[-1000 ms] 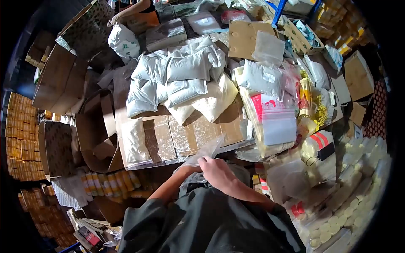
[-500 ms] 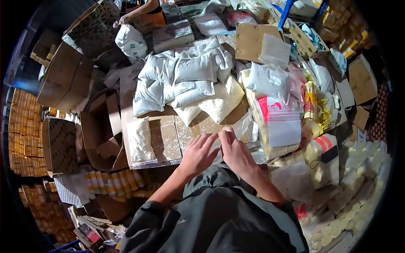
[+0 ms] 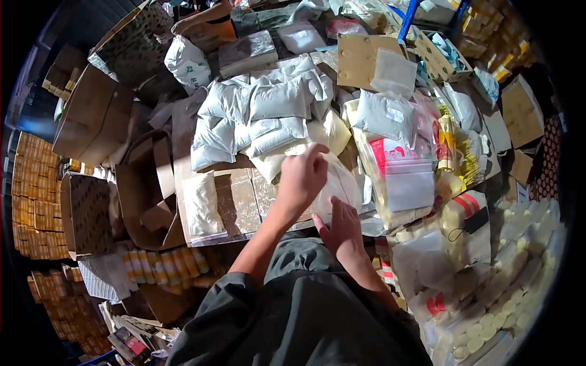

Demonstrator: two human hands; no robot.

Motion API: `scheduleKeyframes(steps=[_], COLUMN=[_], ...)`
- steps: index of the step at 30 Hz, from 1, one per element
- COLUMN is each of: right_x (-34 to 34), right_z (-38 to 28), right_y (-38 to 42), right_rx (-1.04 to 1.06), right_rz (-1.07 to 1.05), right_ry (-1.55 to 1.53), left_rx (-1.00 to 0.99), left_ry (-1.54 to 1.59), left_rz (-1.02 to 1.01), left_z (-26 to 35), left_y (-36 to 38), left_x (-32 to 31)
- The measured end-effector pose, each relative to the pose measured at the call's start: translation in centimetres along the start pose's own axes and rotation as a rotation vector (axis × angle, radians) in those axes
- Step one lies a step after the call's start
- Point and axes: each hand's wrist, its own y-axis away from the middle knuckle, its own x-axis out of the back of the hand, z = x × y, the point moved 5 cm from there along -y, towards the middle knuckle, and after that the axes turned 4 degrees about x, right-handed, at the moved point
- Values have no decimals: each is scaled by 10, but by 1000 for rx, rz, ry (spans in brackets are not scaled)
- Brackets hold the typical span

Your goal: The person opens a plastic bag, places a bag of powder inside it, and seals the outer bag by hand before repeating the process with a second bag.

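A translucent plastic bag (image 3: 339, 183) stretches between my two hands above the cardboard's front edge. My left hand (image 3: 303, 180) is closed on the bag's upper part, just in front of the pile of filled white bags (image 3: 278, 100). Lower down, my right hand (image 3: 343, 229) has its fingers bent against the bag's lower part, thumb apart from them. Cream-coloured filled bags (image 3: 332, 134) lie at the pile's front. Another filled bag (image 3: 203, 204) rests alone at the cardboard's left front.
Open cardboard boxes (image 3: 143, 189) stand at the left. Flat bags with red print (image 3: 406, 177) lie on the right, near a cardboard piece (image 3: 360, 58). A person's arm (image 3: 204, 17) reaches to a white sack (image 3: 188, 61) at the back left. Packed rolls (image 3: 500, 305) fill the lower right.
My left hand has risen and moved forward, and the plastic bag now spreads between my hands. My right hand has moved lower, closer to my body.
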Motion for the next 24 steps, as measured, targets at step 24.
scheduleKeyframes(steps=[24], right_x=[-41], right_z=[10], right_y=[45], right_rx=[102], right_rz=[-637], right_ry=[-24], left_rx=[531], left_ry=[-102], left_rz=[-127], left_z=[-72], left_y=[34], left_x=[53])
